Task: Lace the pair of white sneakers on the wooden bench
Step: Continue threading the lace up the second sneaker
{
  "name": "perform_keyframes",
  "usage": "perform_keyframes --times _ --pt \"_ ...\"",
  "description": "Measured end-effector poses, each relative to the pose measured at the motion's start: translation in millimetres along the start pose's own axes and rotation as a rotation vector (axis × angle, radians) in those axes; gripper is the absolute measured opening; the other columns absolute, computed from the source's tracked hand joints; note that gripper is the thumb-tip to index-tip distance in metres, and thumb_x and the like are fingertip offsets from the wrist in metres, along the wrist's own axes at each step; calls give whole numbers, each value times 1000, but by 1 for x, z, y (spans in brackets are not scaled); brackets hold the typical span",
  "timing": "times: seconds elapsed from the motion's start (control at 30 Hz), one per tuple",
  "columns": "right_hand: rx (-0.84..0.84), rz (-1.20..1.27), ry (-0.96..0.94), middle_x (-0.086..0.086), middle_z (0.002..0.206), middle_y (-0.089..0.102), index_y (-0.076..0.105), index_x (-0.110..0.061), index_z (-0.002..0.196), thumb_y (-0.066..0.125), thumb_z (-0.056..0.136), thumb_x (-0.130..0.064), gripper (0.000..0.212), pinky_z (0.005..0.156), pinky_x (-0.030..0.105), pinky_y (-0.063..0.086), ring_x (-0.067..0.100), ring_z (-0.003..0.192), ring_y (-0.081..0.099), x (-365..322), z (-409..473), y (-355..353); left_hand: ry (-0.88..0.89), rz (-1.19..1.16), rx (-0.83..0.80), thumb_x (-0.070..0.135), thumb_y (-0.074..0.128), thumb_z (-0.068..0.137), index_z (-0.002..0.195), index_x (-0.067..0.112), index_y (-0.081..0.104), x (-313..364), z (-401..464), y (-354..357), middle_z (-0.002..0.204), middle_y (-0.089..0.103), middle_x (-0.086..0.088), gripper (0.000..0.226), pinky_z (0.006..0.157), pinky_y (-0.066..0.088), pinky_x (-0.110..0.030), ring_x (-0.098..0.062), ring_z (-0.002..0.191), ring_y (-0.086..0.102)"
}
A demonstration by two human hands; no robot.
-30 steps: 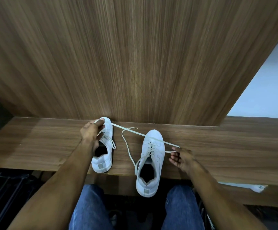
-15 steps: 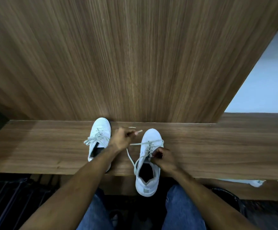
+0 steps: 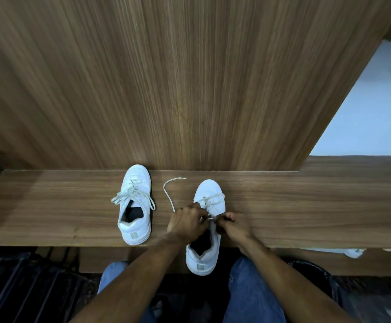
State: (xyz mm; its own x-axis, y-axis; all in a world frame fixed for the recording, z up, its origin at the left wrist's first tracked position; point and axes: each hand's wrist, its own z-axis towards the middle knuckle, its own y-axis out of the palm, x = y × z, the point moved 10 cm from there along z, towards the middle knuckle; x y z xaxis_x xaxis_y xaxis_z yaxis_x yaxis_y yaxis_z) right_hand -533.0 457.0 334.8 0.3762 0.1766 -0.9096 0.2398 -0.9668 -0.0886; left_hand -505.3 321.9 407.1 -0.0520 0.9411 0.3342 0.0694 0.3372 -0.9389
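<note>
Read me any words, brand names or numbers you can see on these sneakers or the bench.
None can be read.
Left sneaker: grey heel tab, no legible text.
Right sneaker: grey heel tab, likewise blank or too small to tell.
Wooden bench: no lettering visible.

- The two sneakers (image 3: pixel 135 206) (image 3: pixel 209 199) on the bench (image 3: pixel 49 206) are white, black inside.
- The bench is brown wood with thin stripes.
- The jeans (image 3: pixel 250 294) below the bench are blue.
</note>
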Motion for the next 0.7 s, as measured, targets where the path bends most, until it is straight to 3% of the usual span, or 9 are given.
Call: perform_keyframes --times 0.13,0.43,0.6,0.7 --pt "-48 105 63 6 69 68 69 -5 78 65 90 -7 13 55 21 51 12 60 61 6 1 1 -17 41 -14 36 51 90 105 25 68 12 -1 6 116 56 1 25 80 47 -37 -29 104 60" --pt "-30 160 84 5 63 67 69 -5 72 65 89 -3 17 55 22 52 12 56 60 11 3 2 -111 14 -12 38 49 90 105 24 66 5 2 11 115 60 1 27 80 46 -35 -28 105 61" --pt "2 123 58 13 74 70 72 0 82 65 89 -6 12 68 32 55 19 68 64 10 4 0 -87 70 -39 38 46 92 107 23 66 9 4 13 117 60 1 29 82 46 -35 -28 106 61" --pt "-17 149 87 6 71 70 72 -5 84 57 92 -3 18 64 25 54 15 64 65 12 5 -1 -40 86 -50 34 44 94 108 21 67 16 8 9 120 58 -1 29 84 45 -36 -28 111 58"
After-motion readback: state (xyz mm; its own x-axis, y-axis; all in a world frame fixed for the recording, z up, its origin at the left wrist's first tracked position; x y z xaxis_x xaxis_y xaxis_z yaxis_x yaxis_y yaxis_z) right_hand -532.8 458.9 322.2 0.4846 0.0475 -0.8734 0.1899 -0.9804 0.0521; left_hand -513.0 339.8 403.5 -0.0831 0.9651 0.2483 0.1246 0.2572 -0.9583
